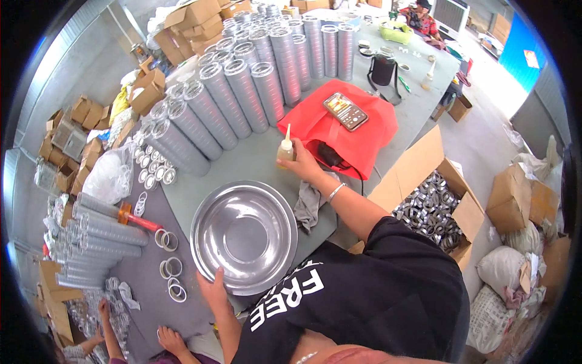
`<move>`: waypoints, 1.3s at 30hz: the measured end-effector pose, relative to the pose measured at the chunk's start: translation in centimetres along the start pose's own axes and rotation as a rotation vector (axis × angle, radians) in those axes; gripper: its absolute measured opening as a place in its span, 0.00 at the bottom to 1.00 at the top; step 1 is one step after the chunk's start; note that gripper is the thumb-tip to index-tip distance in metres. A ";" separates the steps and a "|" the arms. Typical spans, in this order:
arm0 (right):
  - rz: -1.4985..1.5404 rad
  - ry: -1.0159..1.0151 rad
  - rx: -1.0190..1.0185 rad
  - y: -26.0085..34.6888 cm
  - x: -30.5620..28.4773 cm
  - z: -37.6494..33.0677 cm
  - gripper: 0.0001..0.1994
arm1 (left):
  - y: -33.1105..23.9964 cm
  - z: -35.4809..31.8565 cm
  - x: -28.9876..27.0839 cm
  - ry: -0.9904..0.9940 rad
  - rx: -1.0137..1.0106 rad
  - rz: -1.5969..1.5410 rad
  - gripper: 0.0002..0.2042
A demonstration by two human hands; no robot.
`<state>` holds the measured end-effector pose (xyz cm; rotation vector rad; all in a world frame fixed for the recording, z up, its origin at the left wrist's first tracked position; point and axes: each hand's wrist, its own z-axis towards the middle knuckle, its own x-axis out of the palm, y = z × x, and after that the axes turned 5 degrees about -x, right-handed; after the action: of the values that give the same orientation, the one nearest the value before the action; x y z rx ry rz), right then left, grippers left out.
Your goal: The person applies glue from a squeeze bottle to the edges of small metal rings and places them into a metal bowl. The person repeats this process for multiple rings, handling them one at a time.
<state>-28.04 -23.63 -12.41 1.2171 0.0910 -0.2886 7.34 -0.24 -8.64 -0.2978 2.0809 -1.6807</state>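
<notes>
And there's the right hand, its grip clamped around a small squeeze bottle, spout up, right beside the red bag! Down at the left, the left hand meets the near rim of a steel basin by the edge of the surface; pinching or merely resting, I can't tell. Early going, I'd judge: bottle lifted, basin in place, no parts lying inside (unless a clear film lurks in all that shine). Those tall columns of rings look like stacking done; the loose rings in the carton look like plenty left. What's hidden? Fingers below the basin's rim, the bottle's side behind the hand, and the rear columns, overlapping too tightly to count.
</notes>
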 end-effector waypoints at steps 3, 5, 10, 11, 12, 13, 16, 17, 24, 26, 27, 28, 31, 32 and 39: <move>-0.281 0.071 0.020 0.1 0.8 -0.1 0.32 | 1.6 0.7 -0.9 0.149 -0.279 -0.333 0.23; -0.354 0.059 -0.001 -0.1 0.8 0.3 0.33 | 2.2 0.8 -1.0 0.185 -0.342 -0.399 0.21; -0.498 -0.038 -0.210 3.9 -1.4 -2.6 0.30 | 3.7 0.7 -2.1 0.150 -0.309 -0.434 0.21; -0.470 -0.034 -0.218 5.4 -2.4 -3.6 0.30 | 4.1 0.7 -2.4 0.135 -0.274 -0.423 0.20; -0.451 -0.038 -0.224 7.1 -3.5 -4.7 0.31 | 4.2 0.5 -2.8 0.071 -0.248 -0.425 0.20; -0.324 0.114 -0.117 9.4 -4.4 -6.6 0.30 | 4.5 0.1 -3.0 0.019 -0.228 -0.425 0.19; 0.251 0.567 0.113 12.5 -6.0 -12.6 0.32 | -0.6 -2.2 -0.4 0.047 -0.056 -0.433 0.16; 0.271 0.591 0.149 12.4 -6.4 -14.5 0.33 | -1.9 -2.5 0.5 0.089 0.002 -0.414 0.15; 0.438 -0.240 0.316 7.5 -16.5 -22.2 0.14 | -8.2 -5.0 10.8 0.948 0.422 -0.333 0.40; 0.515 -0.561 0.397 6.2 -23.4 -25.3 0.13 | -10.5 -5.8 15.0 1.057 0.489 0.005 0.37; 0.543 -0.732 0.394 5.4 -26.4 -27.6 0.15 | -10.6 -6.0 16.9 1.073 0.592 0.190 0.35; 0.559 -0.889 0.373 4.5 -29.2 -29.4 0.18 | -10.2 -6.2 18.5 1.072 0.712 0.275 0.33; 0.297 -1.056 0.659 1.9 -35.3 -38.4 0.20 | -9.2 -7.1 23.2 1.075 1.025 0.481 0.29; 0.236 -1.132 0.778 1.4 -35.5 -40.3 0.16 | -9.0 -7.8 24.8 1.089 1.095 0.517 0.29; 0.386 -1.079 1.539 -11.2 -37.3 -55.9 0.14 | -6.4 -9.6 33.4 1.142 1.293 0.670 0.34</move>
<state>-62.06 31.38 -33.81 2.3312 -1.5403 -0.6803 -27.18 -7.91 -7.78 1.8169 0.8005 -2.4374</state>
